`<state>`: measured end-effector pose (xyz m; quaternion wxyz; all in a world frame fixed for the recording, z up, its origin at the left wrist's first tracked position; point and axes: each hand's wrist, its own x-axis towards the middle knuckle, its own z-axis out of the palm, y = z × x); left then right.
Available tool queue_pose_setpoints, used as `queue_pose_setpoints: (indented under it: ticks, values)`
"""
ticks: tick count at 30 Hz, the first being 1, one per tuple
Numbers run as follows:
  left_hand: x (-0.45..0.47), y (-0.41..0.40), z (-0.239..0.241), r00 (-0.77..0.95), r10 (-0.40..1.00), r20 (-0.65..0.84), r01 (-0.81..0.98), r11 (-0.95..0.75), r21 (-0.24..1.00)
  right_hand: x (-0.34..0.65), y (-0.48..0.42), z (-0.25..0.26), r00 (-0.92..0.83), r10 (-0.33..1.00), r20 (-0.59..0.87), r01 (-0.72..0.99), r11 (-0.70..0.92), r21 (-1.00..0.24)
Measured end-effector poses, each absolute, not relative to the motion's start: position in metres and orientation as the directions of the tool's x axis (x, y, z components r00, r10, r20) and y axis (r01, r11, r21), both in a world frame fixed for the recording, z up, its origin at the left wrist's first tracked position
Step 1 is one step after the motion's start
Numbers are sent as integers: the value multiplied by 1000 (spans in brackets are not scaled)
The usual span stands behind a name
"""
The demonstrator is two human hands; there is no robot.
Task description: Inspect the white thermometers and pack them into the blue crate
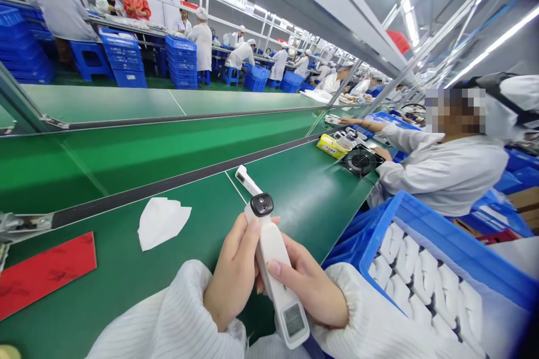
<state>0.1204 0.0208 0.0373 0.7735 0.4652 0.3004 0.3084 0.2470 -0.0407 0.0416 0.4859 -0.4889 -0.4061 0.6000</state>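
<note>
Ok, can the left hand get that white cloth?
Probably yes: the left hand is close to the white cloth, with only green work surface between them, though it would likely have to let go of the white handheld device.

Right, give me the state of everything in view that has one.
left hand, closed around the device
right hand, closed around the device
white handheld device, held in both hands, lens end forward
second white device, lying on the belt
blue crate, full of white items
black fan, running or not unclear
white wipe, lying flat
</note>
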Motion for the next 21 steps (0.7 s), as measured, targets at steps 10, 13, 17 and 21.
queue_pose_setpoints:
  ticks: [10, 13, 17, 21]
  values:
    - [128, 38, 7, 541, 837, -85, -294, 283, 913, 266, -39, 65, 117, 971, -209, -171, -188, -967]
    - [129, 50, -21, 491, 858, -152, -156, 259, 953, 313, -52, 87, 358, 916, -181, -110, -152, -982]
    - [130, 62, -55, 436, 853, -288, -119, 372, 921, 405, -111, 113, 803, 586, -106, 57, -253, -966]
    - [124, 67, -64, 446, 851, -277, -119, 363, 924, 481, -195, 113, 970, 228, -80, 31, -447, -894]
